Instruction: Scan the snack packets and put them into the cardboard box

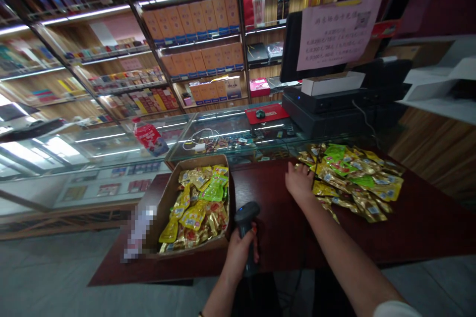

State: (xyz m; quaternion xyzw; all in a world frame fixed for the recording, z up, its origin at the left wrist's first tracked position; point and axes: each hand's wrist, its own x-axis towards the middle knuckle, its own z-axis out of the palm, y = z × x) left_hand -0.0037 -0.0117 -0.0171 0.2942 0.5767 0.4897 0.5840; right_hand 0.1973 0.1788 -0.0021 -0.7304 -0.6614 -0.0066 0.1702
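Observation:
My left hand (238,252) is wrapped round the handle of a dark barcode scanner (246,215), held upright near the table's front edge. To the right, my right hand (299,182) is at the left edge of a loose pile of snack packets (345,178), gold, yellow and green. Its fingers are curled towards the packets, and what they hold, if anything, is hidden. Left of the scanner stands an open cardboard box (160,218), which contains more gold, yellow and green snack packets (197,198).
The dark red table (271,198) meets a glass display counter (223,124). A red-labelled bottle (148,137), a white cable (201,146) and a mouse (260,114) on a red mat stand or lie there. A monitor (292,49) bearing a pink notice is at the back right.

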